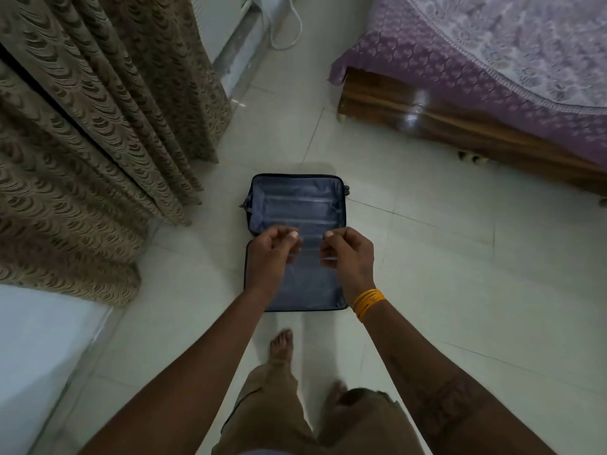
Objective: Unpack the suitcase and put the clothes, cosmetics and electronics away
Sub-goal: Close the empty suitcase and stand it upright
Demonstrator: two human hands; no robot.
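A dark suitcase [297,205] lies open flat on the tiled floor, both halves showing bare blue-grey lining with pale ridges. No clothes, cosmetics or electronics show inside it. My left hand [274,249] and my right hand [349,252] hover side by side above the hinge area, fingers loosely curled toward each other. I see nothing held in either hand. Yellow bangles [368,303] circle my right wrist.
A brown patterned curtain [98,133] hangs at the left. A bed with a purple cover [492,60] and a wooden frame [427,116] stands at the right. A white cable [289,27] loops on the floor at the back. My bare feet [282,346] stand just before the suitcase.
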